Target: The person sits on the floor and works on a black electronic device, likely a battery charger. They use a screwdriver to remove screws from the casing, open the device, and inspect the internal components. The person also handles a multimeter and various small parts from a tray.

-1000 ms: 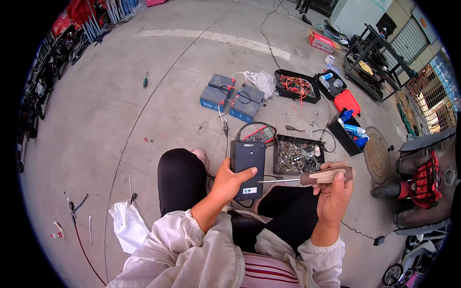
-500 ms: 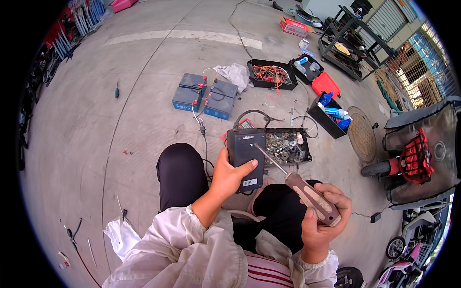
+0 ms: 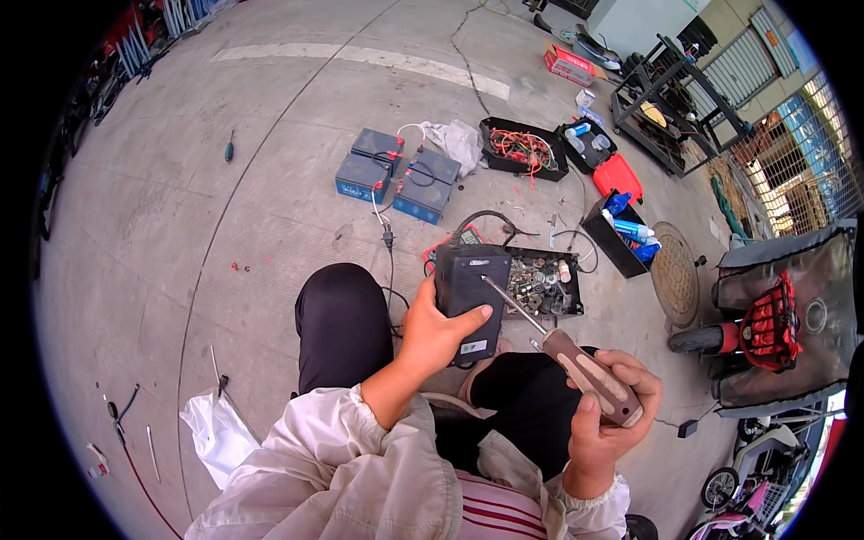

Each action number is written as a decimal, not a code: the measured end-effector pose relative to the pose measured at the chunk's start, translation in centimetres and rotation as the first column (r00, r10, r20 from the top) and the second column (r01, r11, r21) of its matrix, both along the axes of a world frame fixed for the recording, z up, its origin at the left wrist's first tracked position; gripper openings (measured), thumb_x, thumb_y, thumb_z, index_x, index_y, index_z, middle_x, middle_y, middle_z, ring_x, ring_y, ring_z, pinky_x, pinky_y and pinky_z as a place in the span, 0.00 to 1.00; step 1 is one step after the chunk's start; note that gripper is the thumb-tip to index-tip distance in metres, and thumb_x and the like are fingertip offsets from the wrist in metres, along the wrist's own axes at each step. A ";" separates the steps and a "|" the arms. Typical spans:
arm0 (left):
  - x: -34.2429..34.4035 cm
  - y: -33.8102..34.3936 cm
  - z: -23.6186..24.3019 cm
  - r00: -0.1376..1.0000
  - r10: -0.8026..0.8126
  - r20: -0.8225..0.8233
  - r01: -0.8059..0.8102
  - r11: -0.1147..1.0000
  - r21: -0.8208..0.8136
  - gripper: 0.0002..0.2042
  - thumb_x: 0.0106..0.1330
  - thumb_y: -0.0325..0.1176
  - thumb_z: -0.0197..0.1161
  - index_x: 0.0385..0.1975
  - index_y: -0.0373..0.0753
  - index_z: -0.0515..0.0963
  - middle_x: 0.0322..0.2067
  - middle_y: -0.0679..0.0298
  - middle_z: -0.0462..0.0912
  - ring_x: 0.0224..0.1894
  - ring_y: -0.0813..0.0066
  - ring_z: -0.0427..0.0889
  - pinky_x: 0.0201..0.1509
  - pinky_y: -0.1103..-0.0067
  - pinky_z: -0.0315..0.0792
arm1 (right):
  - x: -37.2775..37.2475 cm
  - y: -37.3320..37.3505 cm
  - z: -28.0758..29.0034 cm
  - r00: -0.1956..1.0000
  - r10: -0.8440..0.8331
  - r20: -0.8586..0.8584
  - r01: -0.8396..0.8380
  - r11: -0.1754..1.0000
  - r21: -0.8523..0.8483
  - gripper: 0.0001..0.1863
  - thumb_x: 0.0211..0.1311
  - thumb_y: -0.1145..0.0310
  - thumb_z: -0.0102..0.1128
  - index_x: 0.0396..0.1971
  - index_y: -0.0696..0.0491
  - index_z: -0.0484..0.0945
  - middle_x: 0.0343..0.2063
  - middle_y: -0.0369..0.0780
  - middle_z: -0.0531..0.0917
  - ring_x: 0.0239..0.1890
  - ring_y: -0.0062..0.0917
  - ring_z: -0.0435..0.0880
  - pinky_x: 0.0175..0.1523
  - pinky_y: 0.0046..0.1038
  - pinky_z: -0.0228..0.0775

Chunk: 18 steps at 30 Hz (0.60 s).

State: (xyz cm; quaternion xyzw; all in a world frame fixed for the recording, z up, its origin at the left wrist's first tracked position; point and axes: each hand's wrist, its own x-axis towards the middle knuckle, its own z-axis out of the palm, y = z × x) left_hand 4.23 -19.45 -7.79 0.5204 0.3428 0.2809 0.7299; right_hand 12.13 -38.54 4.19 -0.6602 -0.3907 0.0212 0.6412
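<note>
My left hand (image 3: 434, 326) is wrapped around a black battery charger (image 3: 470, 301), thumb across its front face, and holds it upright above my knees. A dark cable (image 3: 486, 214) loops out of the charger's top. In my right hand (image 3: 621, 418) is a large screwdriver (image 3: 589, 373) with a brown and beige handle, gripped by the fingers and thumb. Its shaft slants up to the left, and the tip meets the charger's face near the upper middle. Whether the tip sits in a screw is too small to tell.
Behind the charger lie a black tray of screws and small parts (image 3: 544, 281) and a red multimeter (image 3: 470, 236). Farther off are wired blue-grey batteries (image 3: 423, 193), a case of tangled wires (image 3: 526, 147) and a black box with tubes (image 3: 616, 243). A manhole cover (image 3: 673, 274) is at right.
The view has shifted slightly, so the floor things appear moved. Both hands keep their grip, and the screwdriver tip stays against the charger's face.
</note>
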 end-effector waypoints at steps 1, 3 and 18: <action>-0.1 0.0 -0.2 1.000 -0.002 -0.002 0.002 1.000 0.007 0.25 0.59 0.28 0.75 0.52 0.29 0.69 0.44 0.57 0.82 0.43 0.74 0.83 0.48 0.75 0.79 | 0.0 0.0 0.1 1.000 0.002 0.002 -0.002 1.000 -0.004 0.25 0.57 0.74 0.69 0.51 0.58 0.66 0.49 0.53 0.77 0.51 0.36 0.81 0.56 0.35 0.78; -0.1 0.0 -0.2 1.000 0.004 -0.018 -0.004 1.000 0.001 0.26 0.59 0.28 0.75 0.53 0.29 0.69 0.44 0.57 0.82 0.43 0.74 0.83 0.48 0.75 0.79 | 0.0 0.0 0.2 1.000 0.003 0.005 -0.003 1.000 -0.013 0.25 0.57 0.73 0.69 0.51 0.58 0.66 0.49 0.53 0.77 0.51 0.36 0.81 0.56 0.35 0.78; -0.2 -0.2 -0.5 1.000 0.023 -0.012 -0.023 1.000 -0.017 0.29 0.54 0.37 0.79 0.52 0.32 0.72 0.43 0.56 0.85 0.43 0.69 0.85 0.49 0.73 0.78 | -0.1 -0.3 0.0 1.000 -0.010 -0.021 0.009 1.000 -0.029 0.25 0.57 0.73 0.70 0.51 0.58 0.66 0.49 0.53 0.77 0.51 0.35 0.81 0.57 0.33 0.78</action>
